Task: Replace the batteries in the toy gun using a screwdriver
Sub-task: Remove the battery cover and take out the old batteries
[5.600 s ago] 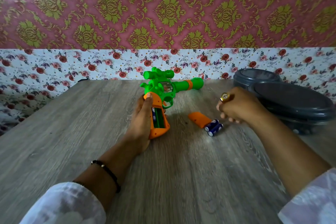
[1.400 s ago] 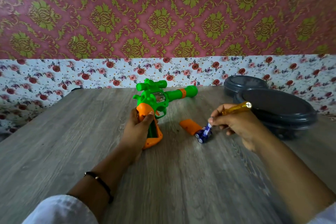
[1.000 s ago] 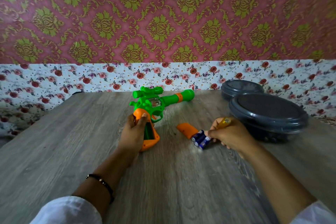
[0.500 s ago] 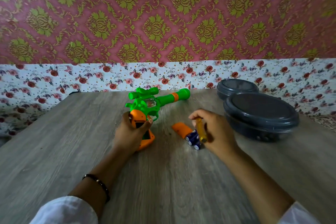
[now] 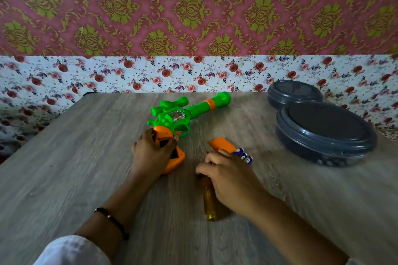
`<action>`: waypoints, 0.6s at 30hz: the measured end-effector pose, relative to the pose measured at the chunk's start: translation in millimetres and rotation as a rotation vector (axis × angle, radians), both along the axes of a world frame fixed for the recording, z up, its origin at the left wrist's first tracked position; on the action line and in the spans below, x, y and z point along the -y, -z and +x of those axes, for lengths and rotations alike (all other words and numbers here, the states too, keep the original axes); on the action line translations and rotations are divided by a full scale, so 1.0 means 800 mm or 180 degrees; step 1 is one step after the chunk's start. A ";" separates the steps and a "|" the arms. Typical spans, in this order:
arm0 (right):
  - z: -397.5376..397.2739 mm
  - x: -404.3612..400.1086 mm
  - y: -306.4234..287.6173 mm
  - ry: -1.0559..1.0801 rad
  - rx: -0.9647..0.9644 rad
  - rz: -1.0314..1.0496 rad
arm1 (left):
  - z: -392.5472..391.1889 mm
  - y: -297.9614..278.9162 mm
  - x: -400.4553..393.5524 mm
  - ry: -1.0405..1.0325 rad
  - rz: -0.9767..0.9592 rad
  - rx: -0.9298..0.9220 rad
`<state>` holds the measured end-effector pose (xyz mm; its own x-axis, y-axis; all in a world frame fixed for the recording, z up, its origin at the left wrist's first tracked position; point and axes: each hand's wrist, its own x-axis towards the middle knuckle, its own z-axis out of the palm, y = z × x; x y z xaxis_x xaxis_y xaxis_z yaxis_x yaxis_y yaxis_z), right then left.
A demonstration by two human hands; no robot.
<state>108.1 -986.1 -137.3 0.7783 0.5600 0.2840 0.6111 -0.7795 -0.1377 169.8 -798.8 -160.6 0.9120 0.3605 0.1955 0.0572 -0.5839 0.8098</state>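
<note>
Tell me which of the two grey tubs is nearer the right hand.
The bigger front tub, beside the right hand. The smaller tub sits behind it, against the wall.

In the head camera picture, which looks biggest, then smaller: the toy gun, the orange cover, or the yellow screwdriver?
1. toy gun
2. yellow screwdriver, partly hidden under the right hand
3. orange cover, partly hidden too, so 2 and 3 are unsure
</note>
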 end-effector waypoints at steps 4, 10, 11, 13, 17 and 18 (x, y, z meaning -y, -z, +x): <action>0.001 -0.001 0.000 -0.0034 -0.0045 -0.0031 | 0.003 0.003 -0.002 -0.0023 0.0084 -0.0109; 0.000 0.002 -0.004 0.0015 -0.0125 0.0203 | -0.004 -0.006 0.003 -0.0061 0.0120 -0.0154; 0.000 0.004 -0.009 0.0060 -0.0035 0.0254 | -0.005 -0.007 0.004 -0.0063 0.0154 -0.0140; 0.001 0.013 -0.018 0.0189 0.0323 0.0366 | -0.007 -0.007 0.003 -0.0057 0.0215 -0.0100; 0.020 0.051 -0.038 0.0762 0.1077 -0.0065 | -0.015 -0.006 0.001 0.0078 0.0137 -0.0041; 0.028 0.063 -0.042 0.0982 0.1239 -0.0183 | -0.019 -0.006 0.001 0.0107 0.0127 -0.0060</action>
